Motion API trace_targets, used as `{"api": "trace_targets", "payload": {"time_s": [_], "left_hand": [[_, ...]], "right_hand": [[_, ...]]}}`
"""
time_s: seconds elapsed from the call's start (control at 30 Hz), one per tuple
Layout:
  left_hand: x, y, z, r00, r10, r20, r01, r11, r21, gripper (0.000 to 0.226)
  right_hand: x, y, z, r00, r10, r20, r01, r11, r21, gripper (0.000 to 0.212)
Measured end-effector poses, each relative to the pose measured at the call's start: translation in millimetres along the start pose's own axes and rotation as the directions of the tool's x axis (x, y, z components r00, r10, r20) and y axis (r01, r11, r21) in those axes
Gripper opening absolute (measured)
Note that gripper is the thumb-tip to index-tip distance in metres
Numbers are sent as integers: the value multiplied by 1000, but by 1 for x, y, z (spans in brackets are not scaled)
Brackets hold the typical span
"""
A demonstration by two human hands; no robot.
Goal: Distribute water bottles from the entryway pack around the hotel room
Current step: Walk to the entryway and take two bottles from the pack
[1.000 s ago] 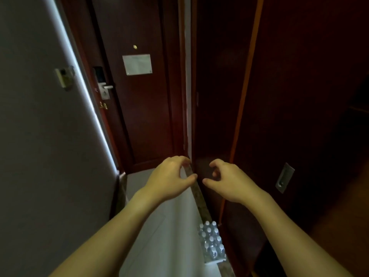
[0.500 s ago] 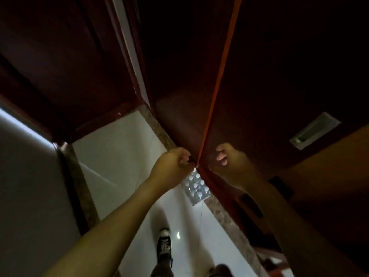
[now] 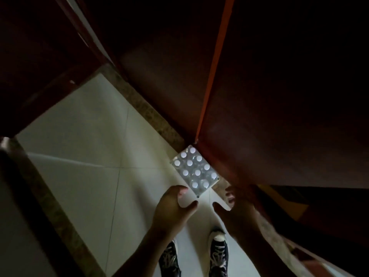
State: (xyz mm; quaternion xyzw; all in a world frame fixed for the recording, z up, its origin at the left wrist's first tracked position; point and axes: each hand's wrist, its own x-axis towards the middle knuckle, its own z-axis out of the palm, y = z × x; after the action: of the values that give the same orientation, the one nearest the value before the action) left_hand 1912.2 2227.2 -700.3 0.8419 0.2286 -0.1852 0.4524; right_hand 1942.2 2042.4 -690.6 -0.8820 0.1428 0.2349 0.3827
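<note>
Both hands reach down with fingers spread and curled, holding nothing: the left hand [image 3: 173,208] and right hand [image 3: 237,208] are close together, palms facing. The pack of water bottles [image 3: 194,171] stands on the tiled floor [image 3: 83,156] just beyond the fingertips, against the dark wooden door [image 3: 259,116]. No label is readable.

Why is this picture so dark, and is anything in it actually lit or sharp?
In the head view, the wooden panels sit in deep shadow, almost black toward the top right; the pale floor tiles catch most of the light; the white caps of the bottle pack glow brightest; the left hand is dim, the right hand dimmer, both slightly soft.
</note>
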Motion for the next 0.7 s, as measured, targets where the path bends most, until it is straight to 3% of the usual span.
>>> {"api": "trace_targets", "payload": {"time_s": [0.2,0.37,0.5,0.7], "left_hand": [[139,-141,134,997,56,50,-63,986,155,66],[219,-240,233,987,155,38,-160,962,220,68],[251,-288,275,977,202,-63,-187,964,191,75],[279,-314,292,960,232,-153,-182,941,286,67]], "right_hand": [[130,143,146,997,27,71,-21,997,-81,65],[218,231,237,999,-35,11,35,999,-37,70],[252,277,278,995,-96,-37,96,995,-1,71],[276,300,299,989,-85,-120,97,991,97,62]]}}
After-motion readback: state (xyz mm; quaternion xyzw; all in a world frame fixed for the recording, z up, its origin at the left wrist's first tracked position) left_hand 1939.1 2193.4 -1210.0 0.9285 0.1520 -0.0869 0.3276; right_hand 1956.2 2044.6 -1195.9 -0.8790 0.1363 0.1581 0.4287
